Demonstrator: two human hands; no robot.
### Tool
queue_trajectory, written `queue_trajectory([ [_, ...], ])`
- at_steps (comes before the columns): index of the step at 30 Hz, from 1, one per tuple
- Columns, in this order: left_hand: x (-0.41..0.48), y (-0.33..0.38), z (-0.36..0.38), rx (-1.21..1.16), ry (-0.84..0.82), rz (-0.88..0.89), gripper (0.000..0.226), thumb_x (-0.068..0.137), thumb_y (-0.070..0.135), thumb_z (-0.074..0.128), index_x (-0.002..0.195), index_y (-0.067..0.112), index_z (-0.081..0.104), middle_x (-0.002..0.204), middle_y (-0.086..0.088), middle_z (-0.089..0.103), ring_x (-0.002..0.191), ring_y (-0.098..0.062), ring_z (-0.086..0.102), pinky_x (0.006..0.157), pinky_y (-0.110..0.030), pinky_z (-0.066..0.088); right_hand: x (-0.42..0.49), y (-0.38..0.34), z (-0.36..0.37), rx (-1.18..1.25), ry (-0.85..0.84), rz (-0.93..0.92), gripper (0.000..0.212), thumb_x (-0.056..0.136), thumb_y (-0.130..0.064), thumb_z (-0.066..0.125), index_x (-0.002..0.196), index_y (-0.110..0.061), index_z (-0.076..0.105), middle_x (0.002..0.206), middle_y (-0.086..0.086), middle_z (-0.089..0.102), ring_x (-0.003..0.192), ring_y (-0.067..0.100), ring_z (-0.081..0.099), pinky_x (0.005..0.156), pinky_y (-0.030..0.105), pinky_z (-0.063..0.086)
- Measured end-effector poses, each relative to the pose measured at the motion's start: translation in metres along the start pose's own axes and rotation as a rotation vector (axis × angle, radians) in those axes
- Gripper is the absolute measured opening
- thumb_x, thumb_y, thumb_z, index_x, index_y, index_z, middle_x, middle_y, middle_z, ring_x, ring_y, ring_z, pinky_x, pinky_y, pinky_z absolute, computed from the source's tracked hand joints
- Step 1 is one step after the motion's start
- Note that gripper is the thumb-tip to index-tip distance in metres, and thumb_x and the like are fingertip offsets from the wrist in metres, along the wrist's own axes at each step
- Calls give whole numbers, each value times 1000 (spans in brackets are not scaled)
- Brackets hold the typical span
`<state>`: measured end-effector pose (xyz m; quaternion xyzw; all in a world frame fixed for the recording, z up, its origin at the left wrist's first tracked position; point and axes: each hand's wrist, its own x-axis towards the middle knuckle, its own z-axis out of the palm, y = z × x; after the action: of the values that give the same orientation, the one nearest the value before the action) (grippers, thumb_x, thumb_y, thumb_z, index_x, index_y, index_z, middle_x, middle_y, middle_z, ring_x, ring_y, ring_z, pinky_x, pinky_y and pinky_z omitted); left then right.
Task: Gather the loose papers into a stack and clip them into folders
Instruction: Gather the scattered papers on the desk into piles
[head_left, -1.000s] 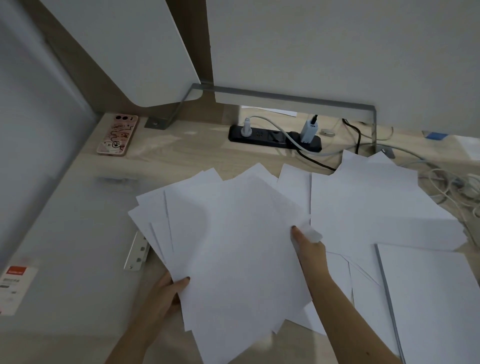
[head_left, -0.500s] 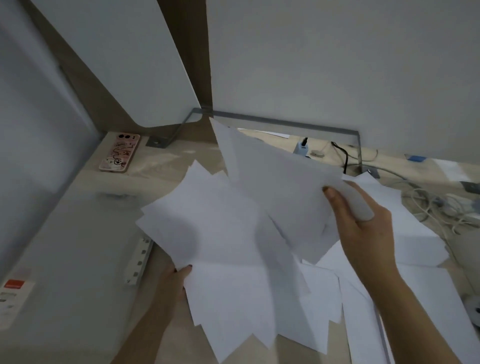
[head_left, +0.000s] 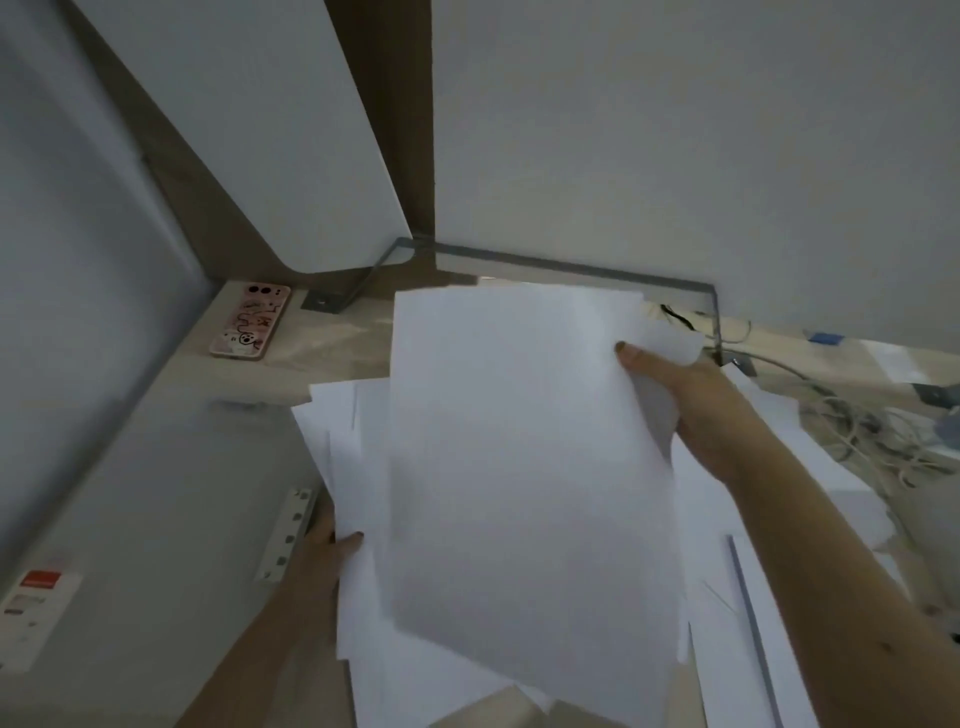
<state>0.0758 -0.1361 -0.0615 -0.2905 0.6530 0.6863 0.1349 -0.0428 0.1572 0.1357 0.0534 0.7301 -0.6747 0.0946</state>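
Note:
A bundle of white papers (head_left: 519, 467) is lifted off the desk, roughly squared, filling the middle of the view. My right hand (head_left: 691, 400) pinches the bundle's upper right edge, thumb on top. My left hand (head_left: 324, 545) grips the lower left edge, thumb over the sheets, fingers hidden underneath. More loose sheets (head_left: 810, 467) lie on the desk to the right, under my right forearm. A white folder (head_left: 753, 649) with a grey spine lies at the lower right, partly hidden by my arm.
A pink-cased phone (head_left: 249, 322) lies at the desk's far left corner. A white clip strip (head_left: 288, 535) sits beside my left hand. Tangled white cables (head_left: 872, 441) lie at the right. A labelled card (head_left: 31, 608) lies at the left edge. White partition panels stand behind.
My right hand has swung its sheets from a tilted fan onto the left-hand pile, so the fanned papers now form one rough bundle. The view has tilted up and closer.

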Motion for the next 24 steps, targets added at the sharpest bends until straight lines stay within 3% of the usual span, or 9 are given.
queue_trajectory([
  [2,-3,0,0,-44,-57,4,54,78,11,61,129,21,43,106,-12,61,84,-25,61,63,-28,54,17,33,18,-127,1,146,21,82,-24,68,99,-12,67,98,6,71,91,26,66,85,36,53],
  [3,-4,1,1,-32,-43,12,53,74,19,59,126,26,47,105,-11,63,85,-24,62,65,-25,54,24,48,28,-184,6,182,16,84,-24,67,94,-12,66,93,6,69,88,25,64,79,33,52],
  [5,0,-3,-1,-111,-9,-18,41,82,28,58,123,23,56,110,-20,63,89,-24,61,77,-34,51,32,72,48,-285,-4,217,14,87,-26,63,87,-12,64,81,5,64,82,25,61,67,30,48],
  [8,3,-5,3,-234,50,-56,44,90,39,50,131,24,49,123,-4,60,106,-21,59,97,-43,44,40,99,78,-387,-58,220,25,90,-29,57,104,-10,62,93,6,65,87,26,62,80,36,51],
  [12,-1,-7,15,-25,84,71,61,81,16,69,130,33,39,126,6,54,116,-19,54,101,-43,43,45,126,96,-447,-187,190,30,88,-33,57,116,-21,55,106,-1,62,95,20,61,82,34,53],
  [16,5,-14,16,100,140,76,70,69,18,61,133,31,36,123,9,50,112,-14,51,96,-32,41,47,162,74,-556,-60,338,74,77,-40,69,139,-17,35,129,8,50,117,31,52,95,44,48],
  [18,7,-14,15,48,130,83,65,70,16,61,126,38,38,120,14,53,111,-12,52,94,-32,41,41,175,59,-584,30,452,74,80,-31,68,142,-12,31,136,14,43,122,33,47,98,43,44],
  [20,8,-15,14,-39,107,23,68,64,22,65,127,34,44,121,10,59,111,-17,57,96,-42,46,33,182,50,-580,29,517,70,81,-28,68,140,-10,35,135,14,43,120,30,48,99,40,42],
  [24,0,-12,12,-181,87,-23,68,58,24,69,125,27,54,116,-1,66,106,-25,62,97,-51,46,27,182,45,-421,-47,594,63,83,-27,67,137,-9,40,127,11,51,104,21,50,84,29,39],
])
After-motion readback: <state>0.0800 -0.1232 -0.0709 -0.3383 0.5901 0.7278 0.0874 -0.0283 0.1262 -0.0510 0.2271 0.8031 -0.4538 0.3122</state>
